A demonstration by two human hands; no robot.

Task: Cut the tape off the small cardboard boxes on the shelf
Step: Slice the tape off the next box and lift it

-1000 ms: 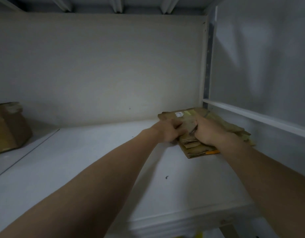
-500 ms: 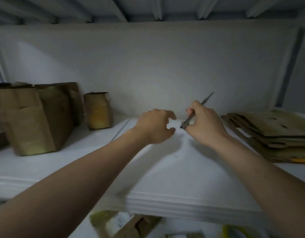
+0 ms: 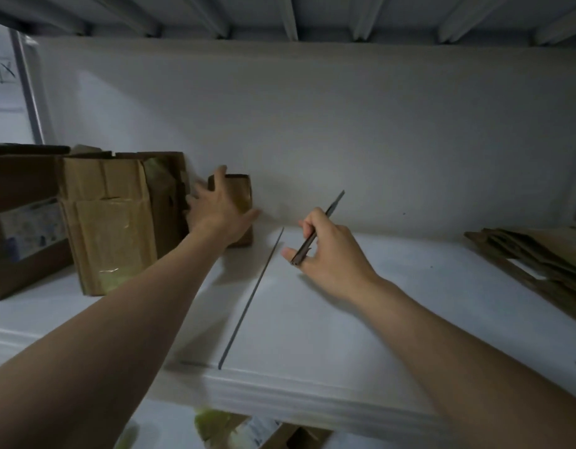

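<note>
1. Head view, the hands: a second ago both hands were on the pile of flat cardboard (image 3: 533,254) at the right end of the shelf (image 3: 312,319). Now they are away from it, and the pile lies well apart from them.
2. Head view, left hand (image 3: 217,210): it has gone to the small box (image 3: 239,196), which stands upright at the back wall, just beside the bigger boxes (image 3: 108,222). The fingers are spread wide over its front and not yet closed round it.
3. Head view, right hand (image 3: 332,254): it holds the thin knife (image 3: 319,226) as before, tip up, above the shelf and near the box.
4. Meaning: I think the last box is done and a new one begins. This box must first be gripped and brought forward before cutting.
</note>
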